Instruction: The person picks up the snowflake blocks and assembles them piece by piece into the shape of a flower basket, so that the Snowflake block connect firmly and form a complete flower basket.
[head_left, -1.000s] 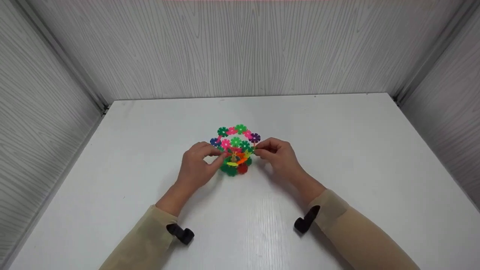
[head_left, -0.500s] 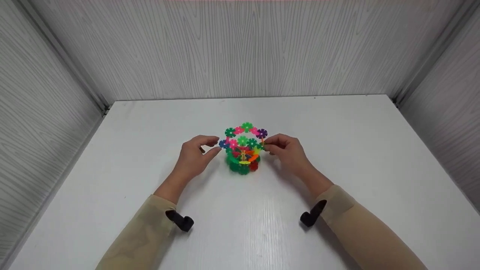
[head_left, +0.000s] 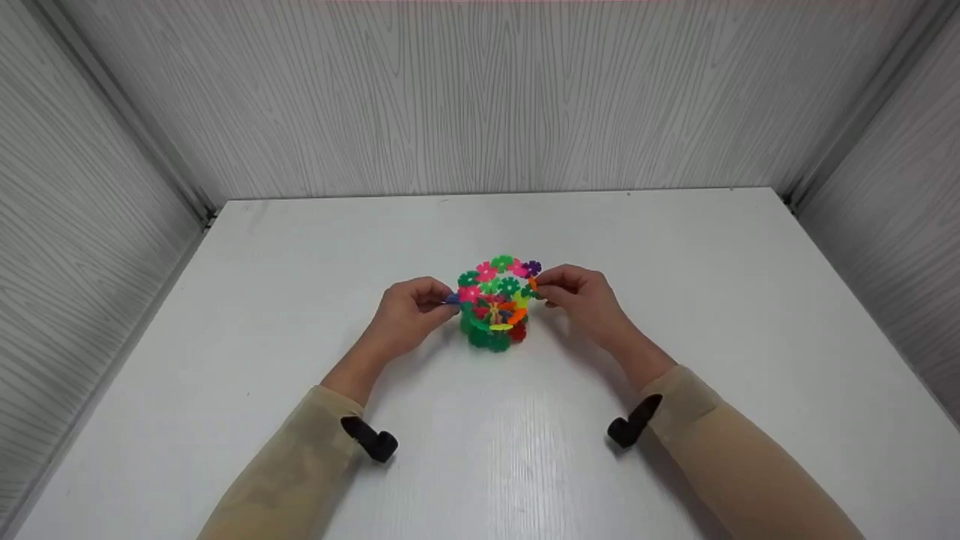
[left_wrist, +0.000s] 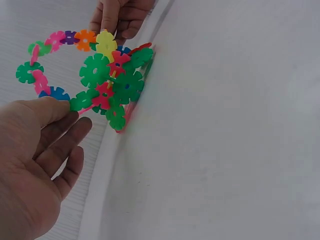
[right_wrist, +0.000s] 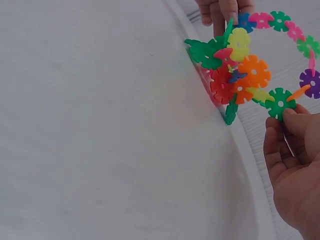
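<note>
A basket-like build of notched plastic snowflake discs (head_left: 497, 337) stands on the white table, with an arched chain of discs (head_left: 501, 263) over its top. At its left side my left hand (head_left: 411, 315) pinches a blue disc (left_wrist: 56, 93) at one end of the arch, between thumb and fingers. On the opposite side my right hand (head_left: 589, 300) pinches a green disc (right_wrist: 280, 103), beside an orange one (right_wrist: 299, 93). Red, yellow and orange discs fill the build's front and middle. Parts of its far side are hidden.
The white table (head_left: 480, 450) extends around the build. Wood-grain panels (head_left: 480, 97) rise at the back and both sides. A black wrist-camera mount (head_left: 371, 441) sits on the left sleeve, and another mount (head_left: 634, 422) on the right sleeve.
The build has shifted to the right along the table. My left hand let go of its near-left part, moved clear, and now pinches the blue disc. My right hand moved right with the build.
</note>
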